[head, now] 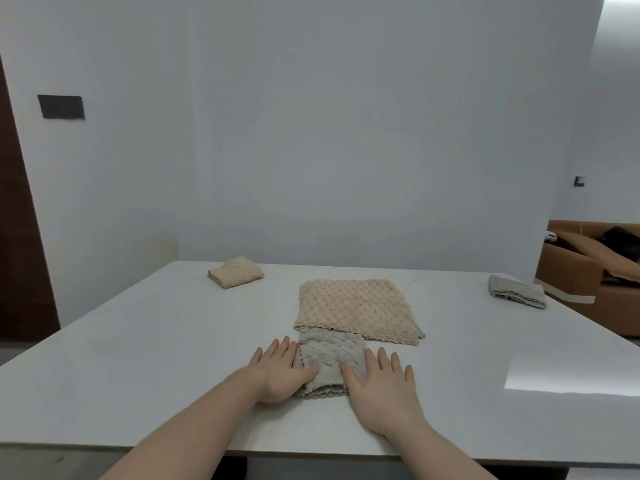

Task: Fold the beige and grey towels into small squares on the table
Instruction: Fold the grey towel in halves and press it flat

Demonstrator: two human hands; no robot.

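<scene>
Both hands [280, 374] [382, 388] flat, flanking grey towel [330, 367].

Looks like a plain room in someone's home: big white table [138, 358] against a bare white wall [311, 133], an orange-brown sofa [588, 271] off to the right, and a dark wooden door [20, 237] on the left.
</scene>
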